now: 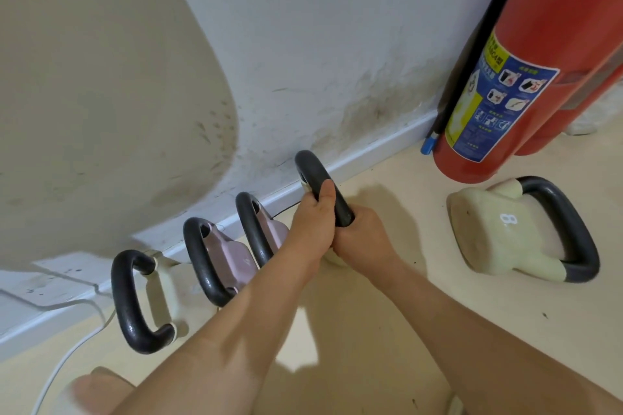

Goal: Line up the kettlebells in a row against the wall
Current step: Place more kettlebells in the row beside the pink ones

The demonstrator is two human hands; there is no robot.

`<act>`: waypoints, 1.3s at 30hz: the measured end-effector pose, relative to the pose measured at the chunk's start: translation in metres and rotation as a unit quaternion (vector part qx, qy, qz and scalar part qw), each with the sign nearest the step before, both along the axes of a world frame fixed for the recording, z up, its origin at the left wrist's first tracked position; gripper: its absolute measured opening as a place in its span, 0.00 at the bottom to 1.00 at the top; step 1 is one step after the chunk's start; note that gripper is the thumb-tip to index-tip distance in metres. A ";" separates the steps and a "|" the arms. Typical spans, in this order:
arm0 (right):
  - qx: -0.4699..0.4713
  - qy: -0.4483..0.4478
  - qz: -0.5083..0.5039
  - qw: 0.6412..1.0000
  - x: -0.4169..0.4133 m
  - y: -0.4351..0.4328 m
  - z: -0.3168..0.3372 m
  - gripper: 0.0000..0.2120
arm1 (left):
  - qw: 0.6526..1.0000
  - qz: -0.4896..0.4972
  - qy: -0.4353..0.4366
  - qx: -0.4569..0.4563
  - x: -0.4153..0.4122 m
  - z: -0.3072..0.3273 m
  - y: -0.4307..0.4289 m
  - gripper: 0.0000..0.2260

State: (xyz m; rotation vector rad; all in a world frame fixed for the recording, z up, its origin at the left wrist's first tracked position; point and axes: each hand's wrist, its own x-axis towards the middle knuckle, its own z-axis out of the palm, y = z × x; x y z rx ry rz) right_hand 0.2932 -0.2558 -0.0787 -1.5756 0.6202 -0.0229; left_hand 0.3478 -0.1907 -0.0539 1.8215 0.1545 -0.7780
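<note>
- Black handle [322,190] of the fourth kettlebell sits in both our hands; its pale body is mostly hidden under them, just beside the wall [303,44].
- We judge this the placing step: three kettlebells already stand along the wall, a cream one [161,293] farthest from the fire extinguisher [526,61], then two pink ones [224,254] [269,229].
- Our left hand [312,226] is wrapped shut round the handle, thumb up along it; our right hand [362,234] is clamped on the handle's lower end. Both forearms reach forward and meet there.
- Whether the bell's base is touching the floor, we cannot tell.
- Next, we think, it needs settling square beside the nearer pink one, then letting go.
- One cream kettlebell [495,232], marked 8, lies on its side near the fire extinguisher, apart from the wall, and still waits.
</note>
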 end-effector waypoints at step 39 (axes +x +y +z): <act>-0.423 0.004 0.585 0.692 -0.060 0.214 0.273 0.09 | 0.836 -0.291 -0.217 0.412 -0.127 0.167 0.410 0.13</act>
